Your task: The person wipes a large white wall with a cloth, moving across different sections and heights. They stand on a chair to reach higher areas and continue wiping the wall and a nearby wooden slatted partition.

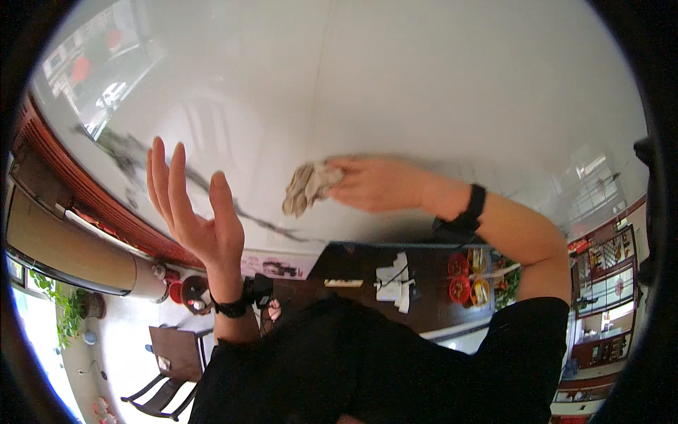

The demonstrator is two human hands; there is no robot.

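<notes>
My right hand [373,183] grips a crumpled beige-grey cloth [312,185] against a glossy white panel [397,100]. The cloth bunches out past the fingertips, which are partly buried in it. To the left, my left hand [196,212] is raised with its fingers pointing up and the thumb apart; nothing is in it. It is in front of the panel, and whether it touches the surface cannot be told. A dark branch-like pattern [265,225] runs across the panel between the two hands. Both wrists wear black bands.
Below the panel is a dark wooden tabletop [312,302] with white papers [393,283], red baskets [458,289] and yellow baskets [479,291]. Reddish-brown moulding [106,212] edges the panel's left side. A dark wooden chair [172,365] stands at lower left, near a potted plant [94,305].
</notes>
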